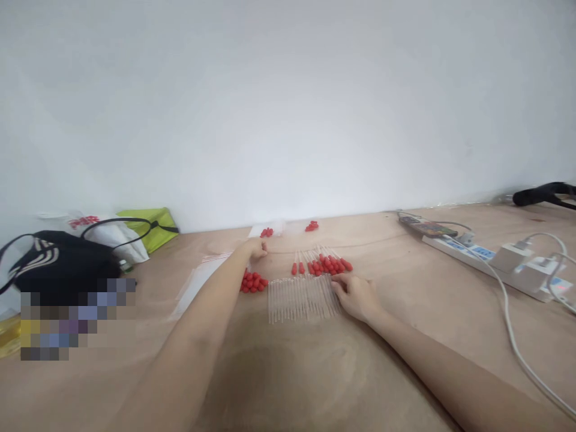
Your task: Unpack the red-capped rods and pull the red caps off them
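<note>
A row of thin clear dropper tubes (301, 300) lies side by side on the wooden table. My right hand (357, 295) is at the row's right end, thumb and forefinger slightly apart against the outer tubes. Behind the row lie several droppers with red bulbs (327, 264), their clear stems pointing to the wall. My left hand (256, 248) reaches past a pile of loose red bulbs (254, 282), its fingers partly bent and apart; nothing shows between them. My left forearm covers part of that pile. Just beyond this hand, a small red group (267, 232) rests on clear plastic bags.
Another small red cluster (312, 225) lies near the wall. Flat plastic bags (198, 285) are left of my left forearm. A black bag (67, 264) and a green bag (155, 231) stand at left. To the right are a phone (427, 227), a power strip (477, 255) and white cables.
</note>
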A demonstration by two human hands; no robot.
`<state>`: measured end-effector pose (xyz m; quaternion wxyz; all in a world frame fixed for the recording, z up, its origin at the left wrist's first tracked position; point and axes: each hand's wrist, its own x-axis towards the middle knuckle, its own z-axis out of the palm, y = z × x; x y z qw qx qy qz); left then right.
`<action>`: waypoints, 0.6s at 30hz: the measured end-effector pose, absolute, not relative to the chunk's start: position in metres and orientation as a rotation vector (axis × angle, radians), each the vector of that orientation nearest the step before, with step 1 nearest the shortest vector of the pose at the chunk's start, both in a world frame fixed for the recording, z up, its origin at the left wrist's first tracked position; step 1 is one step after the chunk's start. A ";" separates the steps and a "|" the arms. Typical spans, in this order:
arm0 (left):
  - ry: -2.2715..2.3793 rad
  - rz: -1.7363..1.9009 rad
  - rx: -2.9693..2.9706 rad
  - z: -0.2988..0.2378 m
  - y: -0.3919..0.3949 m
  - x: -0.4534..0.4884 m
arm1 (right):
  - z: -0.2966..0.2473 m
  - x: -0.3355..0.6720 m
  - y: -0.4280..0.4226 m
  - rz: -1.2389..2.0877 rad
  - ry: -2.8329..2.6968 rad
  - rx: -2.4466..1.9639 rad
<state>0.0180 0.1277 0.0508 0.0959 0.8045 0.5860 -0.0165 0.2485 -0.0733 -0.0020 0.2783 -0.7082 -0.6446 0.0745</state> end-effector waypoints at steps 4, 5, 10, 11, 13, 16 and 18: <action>1.660 0.000 2.409 0.054 0.126 0.014 | -0.001 0.248 -0.074 0.203 -1.719 -1.904; 1.621 0.013 2.415 0.057 0.124 0.014 | -0.001 0.248 -0.074 0.196 -1.718 -1.901; 1.351 -0.116 2.346 0.072 0.106 0.009 | -0.002 0.248 -0.073 0.189 -1.724 -1.906; 1.313 -0.168 2.313 0.074 0.102 0.008 | -0.002 0.248 -0.073 0.195 -1.723 -1.912; 1.271 -0.239 2.248 0.075 0.094 0.005 | -0.002 0.248 -0.074 0.211 -1.716 -1.923; 1.262 -0.252 2.180 0.072 0.089 0.002 | -0.001 0.248 -0.074 0.232 -1.712 -1.926; 1.271 -0.233 2.154 0.070 0.088 0.002 | -0.001 0.248 -0.074 0.240 -1.715 -1.925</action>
